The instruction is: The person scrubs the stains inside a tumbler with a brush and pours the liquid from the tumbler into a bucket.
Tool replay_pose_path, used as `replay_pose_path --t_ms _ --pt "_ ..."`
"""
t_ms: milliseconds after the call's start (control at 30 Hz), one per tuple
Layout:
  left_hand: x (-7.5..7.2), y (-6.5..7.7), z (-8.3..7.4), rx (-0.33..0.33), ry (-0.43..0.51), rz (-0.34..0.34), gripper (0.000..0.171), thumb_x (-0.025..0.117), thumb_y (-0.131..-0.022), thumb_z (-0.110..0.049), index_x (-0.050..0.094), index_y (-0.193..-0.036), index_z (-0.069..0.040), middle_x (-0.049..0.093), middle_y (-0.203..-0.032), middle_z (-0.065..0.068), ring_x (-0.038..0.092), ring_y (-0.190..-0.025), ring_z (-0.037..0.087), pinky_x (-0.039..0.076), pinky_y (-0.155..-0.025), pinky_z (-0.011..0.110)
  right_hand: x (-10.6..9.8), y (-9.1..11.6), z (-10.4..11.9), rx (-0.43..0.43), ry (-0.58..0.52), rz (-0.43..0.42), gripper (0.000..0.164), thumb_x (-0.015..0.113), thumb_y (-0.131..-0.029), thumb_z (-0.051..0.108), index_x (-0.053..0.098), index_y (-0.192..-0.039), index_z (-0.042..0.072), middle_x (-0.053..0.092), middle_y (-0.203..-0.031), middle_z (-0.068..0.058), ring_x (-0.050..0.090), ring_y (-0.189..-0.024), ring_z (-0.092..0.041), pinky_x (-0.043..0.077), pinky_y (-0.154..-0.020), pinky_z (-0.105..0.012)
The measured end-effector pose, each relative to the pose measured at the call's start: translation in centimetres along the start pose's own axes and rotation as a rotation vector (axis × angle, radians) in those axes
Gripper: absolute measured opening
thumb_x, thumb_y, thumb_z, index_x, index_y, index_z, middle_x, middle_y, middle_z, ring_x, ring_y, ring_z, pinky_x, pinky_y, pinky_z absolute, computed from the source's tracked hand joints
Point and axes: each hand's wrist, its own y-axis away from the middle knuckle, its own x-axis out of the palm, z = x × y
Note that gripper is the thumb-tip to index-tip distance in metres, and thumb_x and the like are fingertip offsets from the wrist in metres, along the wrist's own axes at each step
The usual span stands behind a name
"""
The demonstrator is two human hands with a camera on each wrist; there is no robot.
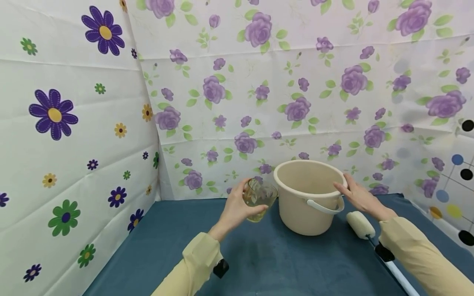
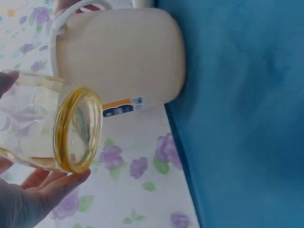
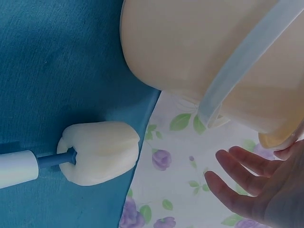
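Note:
My left hand [image 1: 238, 207] grips a clear, yellow-tinted drinking glass [image 1: 259, 197], thumb on the near side and fingers round the back. The glass leans towards a cream plastic bucket [image 1: 305, 213], just left of its rim. Its thick amber base [image 2: 78, 130] shows in the left wrist view; whether it holds liquid I cannot tell. At the bucket's right side, my right hand [image 1: 357, 195] holds the rim, thumb over the edge and forefinger outside. Its other fingers [image 3: 237, 173] are spread apart in the right wrist view. The bucket stands upright, its pale handle [image 1: 326, 209] hanging down in front.
A brush with a cream sponge head [image 1: 360, 224] and white-blue handle [image 1: 401, 277] lies right of the bucket, below my right forearm. Dark blue cloth [image 1: 155, 246] covers the table. Flower-printed sheets [image 1: 222, 102] hang close behind the bucket and at the left.

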Motion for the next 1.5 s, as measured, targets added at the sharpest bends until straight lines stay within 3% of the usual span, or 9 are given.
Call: replay_pose_path --t_ms 233,400,600,800,933,1167,1300,1500 --pt "-0.1 -2.6 -1.0 -0.034 -0.036 -0.048 0.084 0.079 -0.068 -0.04 0.034 -0.137 -0.021 0.046 -0.111 0.011 0.049 -0.095 0.025 0.044 -0.07 0.04 0.2 -0.1 -0.2 -0.009 -0.005 -0.01 0.077 0.029 -0.096 0.049 -0.002 -0.141 -0.005 0.018 -0.133 -0.04 0.028 -0.115 -0.054 0.027 -0.085 -0.063" --pt "0.1 -4.1 -1.9 -0.057 -0.137 -0.061 0.085 0.078 -0.068 -0.041 0.034 -0.137 -0.021 0.044 -0.111 0.014 0.052 -0.087 0.025 0.046 -0.064 0.038 0.2 -0.1 -0.1 0.009 -0.001 -0.004 0.08 0.029 -0.095 0.051 -0.005 -0.141 -0.004 0.012 -0.135 -0.04 0.022 -0.117 -0.055 0.022 -0.087 -0.065" --pt "0.7 -6.0 -2.7 -0.007 -0.316 -0.069 0.086 0.079 -0.067 -0.037 0.034 -0.137 -0.019 0.04 -0.101 0.013 0.048 -0.066 0.022 0.043 -0.05 0.032 0.1 -0.1 0.0 -0.006 0.002 -0.017 0.078 0.028 -0.095 0.051 0.0 -0.141 -0.006 0.016 -0.134 -0.04 0.026 -0.116 -0.054 0.025 -0.086 -0.064" --pt "1.9 -7.6 -3.1 0.079 -0.539 -0.102 0.088 0.081 -0.063 -0.038 0.036 -0.135 -0.018 0.039 -0.099 0.011 0.046 -0.075 0.021 0.043 -0.05 0.031 0.2 -0.2 -0.1 -0.015 0.006 -0.035 0.077 0.028 -0.096 0.049 0.0 -0.141 -0.006 0.019 -0.132 -0.041 0.029 -0.114 -0.053 0.028 -0.085 -0.063" --pt "2.7 -8.0 -3.2 0.176 -0.681 -0.101 0.089 0.082 -0.061 -0.039 0.037 -0.135 -0.018 0.041 -0.104 0.013 0.049 -0.082 0.024 0.046 -0.053 0.033 0.5 -0.2 -0.2 -0.022 0.014 -0.051 0.075 0.029 -0.097 0.046 0.0 -0.14 -0.008 0.02 -0.131 -0.041 0.03 -0.113 -0.053 0.029 -0.084 -0.062" --pt "4.2 -8.9 -3.5 0.388 -0.943 -0.109 0.085 0.083 -0.061 -0.037 0.041 -0.134 -0.021 0.045 -0.112 0.016 0.049 -0.097 0.03 0.042 -0.08 0.046 0.6 0.1 -0.2 -0.001 0.021 -0.05 0.077 0.027 -0.096 0.05 -0.002 -0.141 -0.006 0.016 -0.133 -0.04 0.027 -0.115 -0.054 0.027 -0.085 -0.063" --pt "5.0 -9.4 -4.1 0.503 -1.056 -0.107 0.071 0.077 -0.072 -0.024 0.043 -0.134 -0.025 0.043 -0.118 0.015 0.044 -0.107 0.031 0.036 -0.087 0.052 0.5 0.2 -0.2 0.01 0.024 -0.05 0.075 0.027 -0.096 0.048 -0.002 -0.141 -0.005 0.016 -0.133 -0.04 0.027 -0.115 -0.054 0.027 -0.084 -0.064" --pt "5.2 -9.9 -4.1 0.75 -1.215 -0.151 0.056 0.058 -0.087 -0.001 0.045 -0.133 -0.029 0.042 -0.118 0.012 0.041 -0.109 0.031 0.034 -0.089 0.052 0.7 0.1 -0.3 -0.021 0.028 -0.07 0.075 0.027 -0.097 0.048 0.0 -0.141 -0.006 0.02 -0.132 -0.041 0.03 -0.113 -0.054 0.029 -0.083 -0.063"
